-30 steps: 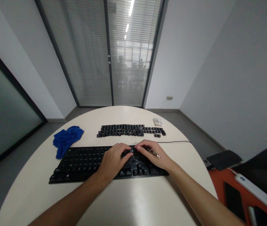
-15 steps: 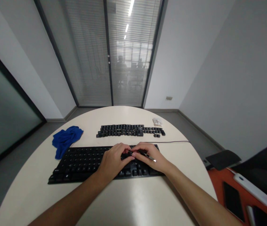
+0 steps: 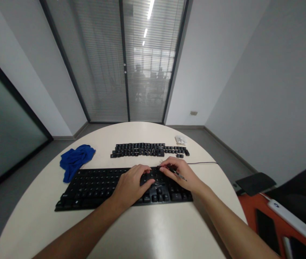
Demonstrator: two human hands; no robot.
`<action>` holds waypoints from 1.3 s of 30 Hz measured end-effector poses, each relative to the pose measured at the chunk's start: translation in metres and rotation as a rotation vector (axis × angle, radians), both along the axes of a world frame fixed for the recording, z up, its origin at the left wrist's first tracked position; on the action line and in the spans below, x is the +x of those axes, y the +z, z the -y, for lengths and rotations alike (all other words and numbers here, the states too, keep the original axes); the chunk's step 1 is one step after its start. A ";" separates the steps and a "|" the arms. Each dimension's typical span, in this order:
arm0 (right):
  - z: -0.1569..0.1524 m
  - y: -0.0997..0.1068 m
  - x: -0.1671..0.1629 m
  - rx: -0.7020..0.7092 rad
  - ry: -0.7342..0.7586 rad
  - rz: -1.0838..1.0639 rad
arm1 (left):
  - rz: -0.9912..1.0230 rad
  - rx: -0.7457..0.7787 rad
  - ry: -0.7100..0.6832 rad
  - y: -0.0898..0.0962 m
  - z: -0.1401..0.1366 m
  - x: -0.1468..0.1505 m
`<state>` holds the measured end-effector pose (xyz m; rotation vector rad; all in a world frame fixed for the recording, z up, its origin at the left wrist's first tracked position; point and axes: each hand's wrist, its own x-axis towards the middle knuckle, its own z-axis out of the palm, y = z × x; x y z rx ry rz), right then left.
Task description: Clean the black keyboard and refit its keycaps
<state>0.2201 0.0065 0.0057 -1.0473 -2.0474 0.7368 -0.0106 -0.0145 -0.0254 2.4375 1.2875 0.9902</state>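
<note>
A black keyboard [image 3: 96, 183] lies across the near half of the table. Over its middle-right part rests my left hand [image 3: 132, 181], thumb and forefinger apart with nothing between them. My right hand [image 3: 178, 172] is above the keyboard's far right edge, its fingers closed. A slim dark tool with a shiny metal end [image 3: 180, 175] lies in it, slanting across the palm side. Thin wire-like tips show faintly by its fingertips, along with something small and dark that I cannot make out. Beyond the keyboard, loose black keycaps [image 3: 138, 149] are laid out in rows.
A crumpled blue cloth [image 3: 77, 158] lies at the table's left. A small clear bag [image 3: 180, 140] is behind the keycaps on the right. The keyboard's cable [image 3: 202, 163] runs to the right edge. An orange seat [image 3: 252, 205] with phones and a white power strip [image 3: 290, 217] stands lower right.
My right hand has moved away from my left hand, to the right and slightly farther back, carrying the slim tool. My left hand has stayed in place, and its fingertips are now free.
</note>
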 end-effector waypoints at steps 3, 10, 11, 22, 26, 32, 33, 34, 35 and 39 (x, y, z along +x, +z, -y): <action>-0.012 0.003 0.026 0.068 -0.156 0.054 | -0.013 0.002 -0.078 0.002 0.002 0.001; -0.039 -0.009 0.100 0.126 -0.560 0.406 | -0.086 -0.051 -0.173 0.001 0.003 -0.001; -0.041 -0.011 0.106 0.114 -0.607 0.477 | -0.085 -0.048 -0.172 0.000 0.003 -0.001; -0.046 -0.029 0.120 -0.007 -0.665 0.752 | -0.087 -0.041 -0.180 0.000 0.002 0.000; -0.049 -0.036 0.118 -0.005 -0.678 0.744 | -0.092 -0.048 -0.181 -0.001 0.002 0.000; -0.050 -0.037 0.118 -0.045 -0.718 0.742 | -0.091 -0.043 -0.178 -0.002 0.001 -0.001; -0.050 -0.036 0.118 -0.053 -0.726 0.741 | -0.089 -0.040 -0.180 -0.002 0.001 -0.001; -0.050 -0.036 0.118 -0.061 -0.733 0.741 | -0.087 -0.037 -0.182 -0.002 0.002 -0.001; -0.050 -0.035 0.118 -0.068 -0.738 0.742 | -0.085 -0.035 -0.184 -0.002 0.002 -0.001; -0.049 -0.034 0.113 -0.088 -0.755 0.748 | -0.080 -0.034 -0.184 -0.003 0.001 -0.001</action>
